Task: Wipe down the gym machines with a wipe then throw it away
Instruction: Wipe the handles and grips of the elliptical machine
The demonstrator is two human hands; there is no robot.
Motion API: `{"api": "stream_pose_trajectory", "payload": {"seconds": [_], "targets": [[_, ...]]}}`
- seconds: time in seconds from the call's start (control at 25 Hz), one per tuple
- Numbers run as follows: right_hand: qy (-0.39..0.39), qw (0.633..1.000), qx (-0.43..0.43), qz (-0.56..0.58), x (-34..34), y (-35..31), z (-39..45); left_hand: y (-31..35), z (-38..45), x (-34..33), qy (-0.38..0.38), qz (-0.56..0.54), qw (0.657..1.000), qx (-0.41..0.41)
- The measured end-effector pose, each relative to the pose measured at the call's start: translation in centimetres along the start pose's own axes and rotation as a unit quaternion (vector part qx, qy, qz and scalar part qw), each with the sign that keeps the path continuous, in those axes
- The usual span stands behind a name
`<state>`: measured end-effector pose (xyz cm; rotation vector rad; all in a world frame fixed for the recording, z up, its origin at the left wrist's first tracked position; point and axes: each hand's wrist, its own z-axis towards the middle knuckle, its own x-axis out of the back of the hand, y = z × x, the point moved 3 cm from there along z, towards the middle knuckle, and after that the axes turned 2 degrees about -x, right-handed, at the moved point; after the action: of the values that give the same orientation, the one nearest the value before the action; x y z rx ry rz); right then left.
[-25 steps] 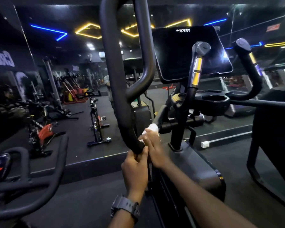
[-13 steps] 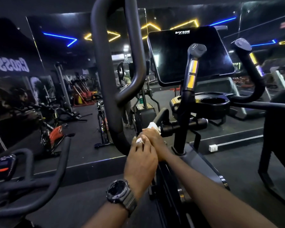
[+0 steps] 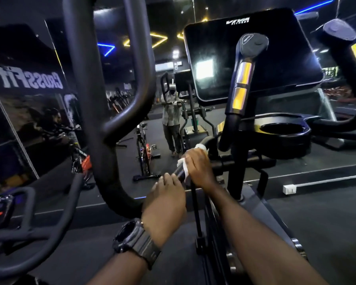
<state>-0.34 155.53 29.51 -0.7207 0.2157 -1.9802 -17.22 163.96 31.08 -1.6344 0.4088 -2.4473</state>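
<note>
A black elliptical machine fills the head view, with a dark console screen (image 3: 249, 56) and a thick looped moving handle (image 3: 90, 112) on the left. My right hand (image 3: 197, 167) is wrapped around a slanted black bar (image 3: 178, 172) of the machine, pressing a white wipe (image 3: 183, 164) against it. A bit of the wipe also shows above my knuckles. My left hand (image 3: 164, 204), with a dark watch on the wrist, lies lower on the same bar, its fingertips touching the bar just below the wipe. What lies under its palm is hidden.
A fixed grip (image 3: 245, 75) with yellow sensor plates and a cup holder (image 3: 280, 131) stand right of my hands. Another machine's handlebars (image 3: 29, 225) sit at lower left. A mirror wall ahead reflects spin bikes (image 3: 144, 153) and a standing person (image 3: 171, 120).
The view has moved closer and slightly right. My right hand with the wipe has slid up the bar, and my left hand has turned palm-down below it.
</note>
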Motion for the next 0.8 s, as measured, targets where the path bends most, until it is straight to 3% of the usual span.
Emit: {"api": "stream_pose_trajectory", "payload": {"seconds": [0.12, 0.24, 0.32, 0.48, 0.52, 0.64, 0.8], "targets": [[0.021, 0.999, -0.04, 0.028, -0.8, -1.1, -0.2, 0.2, -0.2, 0.7, 0.021, -0.027, 0.999, 0.014], [0.012, 0.994, 0.038, 0.097, -2.2, -4.0, -4.5, 0.6, -0.3, 1.3, 0.007, -0.062, 0.997, 0.043], [0.02, 0.996, 0.042, 0.071, -1.4, -1.9, -2.7, 0.5, 0.4, 1.3, -0.022, -0.08, 0.995, 0.059], [0.077, 0.989, -0.097, 0.081, -1.4, 0.7, 0.1, 0.4, 2.9, 0.5, -0.057, -0.18, 0.98, 0.06], [0.067, 0.99, -0.088, 0.092, -1.9, -0.5, -1.1, 0.4, 3.2, 0.2, -0.047, -0.201, 0.976, 0.066], [0.035, 0.996, 0.056, 0.056, -2.8, -0.4, -4.7, 0.8, 2.9, -0.5, -0.002, -0.18, 0.981, 0.076], [0.03, 0.997, -0.071, 0.007, -0.9, 4.9, 2.1, 0.8, 2.1, -0.5, -0.007, -0.155, 0.985, 0.068]]}}
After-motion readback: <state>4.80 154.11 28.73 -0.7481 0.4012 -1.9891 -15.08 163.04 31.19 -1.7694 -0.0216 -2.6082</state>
